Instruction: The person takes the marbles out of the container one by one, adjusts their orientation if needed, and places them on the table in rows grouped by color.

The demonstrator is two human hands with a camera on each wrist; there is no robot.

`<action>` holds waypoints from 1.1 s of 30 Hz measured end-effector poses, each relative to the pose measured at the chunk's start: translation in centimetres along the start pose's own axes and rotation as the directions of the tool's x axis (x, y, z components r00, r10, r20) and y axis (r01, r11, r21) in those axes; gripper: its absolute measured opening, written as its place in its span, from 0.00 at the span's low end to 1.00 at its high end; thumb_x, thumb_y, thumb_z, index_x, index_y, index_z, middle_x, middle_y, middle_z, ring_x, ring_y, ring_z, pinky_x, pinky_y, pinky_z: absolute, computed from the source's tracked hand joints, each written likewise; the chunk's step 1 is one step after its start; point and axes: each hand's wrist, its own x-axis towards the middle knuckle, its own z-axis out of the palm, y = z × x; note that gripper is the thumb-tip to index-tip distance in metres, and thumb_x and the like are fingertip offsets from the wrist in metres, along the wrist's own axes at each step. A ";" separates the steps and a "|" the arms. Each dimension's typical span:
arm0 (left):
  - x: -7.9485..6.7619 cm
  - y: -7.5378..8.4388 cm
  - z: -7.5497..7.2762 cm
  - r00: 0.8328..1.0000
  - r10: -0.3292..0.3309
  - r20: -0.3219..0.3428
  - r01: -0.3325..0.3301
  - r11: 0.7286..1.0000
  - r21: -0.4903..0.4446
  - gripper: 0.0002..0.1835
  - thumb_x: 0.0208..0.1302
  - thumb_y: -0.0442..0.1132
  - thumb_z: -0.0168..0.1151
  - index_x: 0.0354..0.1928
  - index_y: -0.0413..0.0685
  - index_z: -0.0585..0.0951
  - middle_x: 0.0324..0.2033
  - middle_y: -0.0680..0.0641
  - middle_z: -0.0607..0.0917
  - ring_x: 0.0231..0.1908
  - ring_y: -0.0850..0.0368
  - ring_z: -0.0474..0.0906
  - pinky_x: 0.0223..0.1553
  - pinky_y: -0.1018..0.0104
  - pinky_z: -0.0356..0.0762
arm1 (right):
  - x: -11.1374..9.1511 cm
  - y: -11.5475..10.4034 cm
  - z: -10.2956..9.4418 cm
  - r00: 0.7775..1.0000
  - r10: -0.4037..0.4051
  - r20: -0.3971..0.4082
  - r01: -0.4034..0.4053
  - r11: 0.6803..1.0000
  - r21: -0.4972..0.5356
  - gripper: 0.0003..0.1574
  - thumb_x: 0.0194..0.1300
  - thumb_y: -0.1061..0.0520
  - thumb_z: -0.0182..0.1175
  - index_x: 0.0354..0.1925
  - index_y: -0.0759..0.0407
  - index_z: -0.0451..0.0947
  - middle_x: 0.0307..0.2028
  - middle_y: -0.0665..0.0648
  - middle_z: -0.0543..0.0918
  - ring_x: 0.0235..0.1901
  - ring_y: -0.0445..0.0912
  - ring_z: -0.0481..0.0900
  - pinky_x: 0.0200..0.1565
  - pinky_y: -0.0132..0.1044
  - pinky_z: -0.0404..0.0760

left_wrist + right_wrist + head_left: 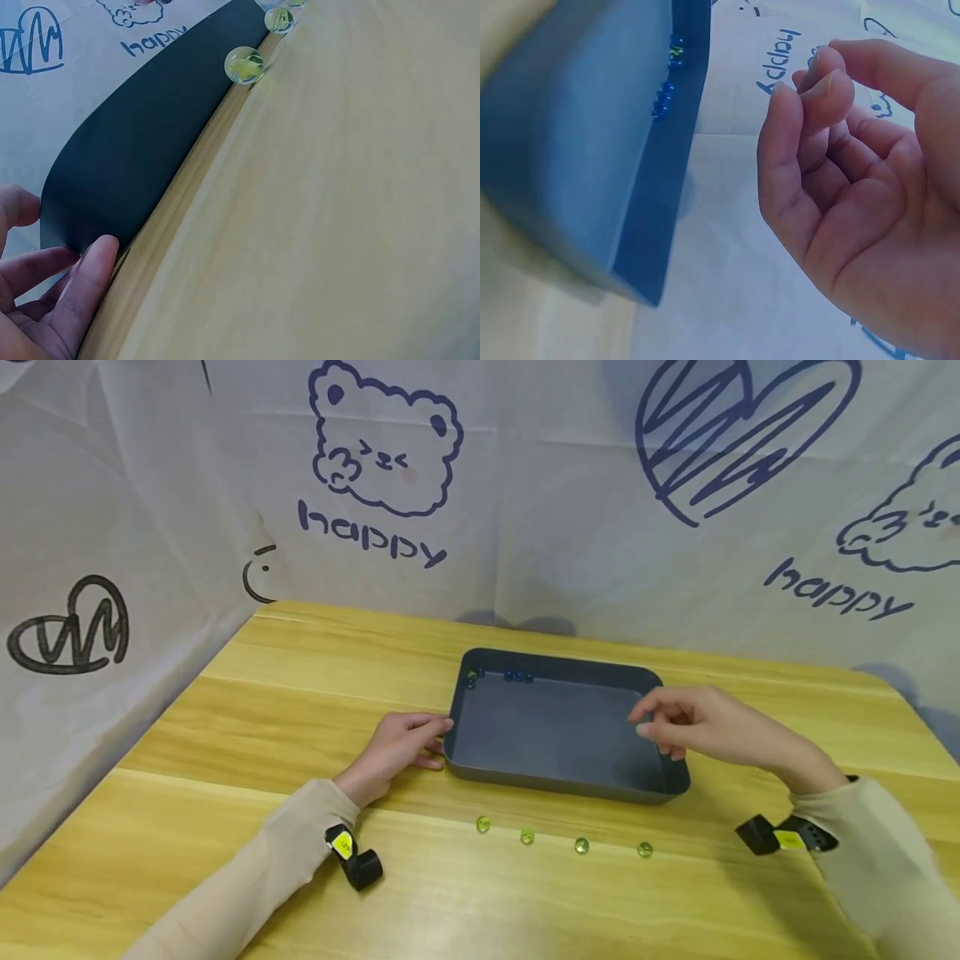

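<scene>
A dark grey rectangular tray [555, 727] lies on the table. My left hand [397, 747] rests against the outside of its left wall, fingers at the rim and lower side. In the left wrist view, the fingertips [101, 247] touch the tray's corner. My right hand [693, 727] hovers over the tray's right rim, its fingers loosely bent. Nothing shows between those fingers in the right wrist view. Several dark blue glass marbles [518, 677] and a yellow-green marble [472, 676] sit along the tray's back wall and back left corner.
Several clear marbles with yellow-green swirls, one being this marble [527, 836], form a row on the wooden table [465, 893] in front of the tray. White cloth [525, 552] with drawings hangs behind the table and at its left side.
</scene>
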 end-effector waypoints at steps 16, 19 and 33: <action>0.0 -0.7 0.8 1.000 -0.018 -0.002 0.018 1.000 0.002 0.18 0.70 0.38 0.56 0.54 0.30 0.79 0.45 0.38 0.82 0.32 0.58 0.80 0.33 0.65 0.85 | 9.2 -0.9 -2.3 0.985 0.097 -0.145 -0.110 0.991 -0.081 0.20 0.74 0.49 0.53 0.52 0.62 0.77 0.31 0.62 0.81 0.31 0.58 0.77 0.37 0.46 0.80; -0.2 -0.7 0.2 0.999 -0.026 -0.021 0.026 1.000 0.010 0.18 0.71 0.38 0.55 0.55 0.30 0.79 0.45 0.37 0.82 0.32 0.58 0.80 0.33 0.66 0.85 | 11.7 -0.4 -1.5 0.982 0.092 -0.167 -0.111 0.988 -0.107 0.18 0.73 0.50 0.53 0.49 0.62 0.79 0.29 0.63 0.81 0.28 0.60 0.77 0.36 0.47 0.80; 0.1 -0.1 0.0 1.000 -0.012 -0.007 0.012 1.000 0.024 0.18 0.71 0.39 0.54 0.54 0.31 0.79 0.47 0.36 0.81 0.32 0.58 0.80 0.33 0.66 0.85 | 19.3 -3.0 2.5 0.998 0.027 -0.060 -0.042 0.963 -0.267 0.18 0.71 0.53 0.56 0.53 0.61 0.81 0.29 0.62 0.84 0.22 0.52 0.79 0.29 0.39 0.80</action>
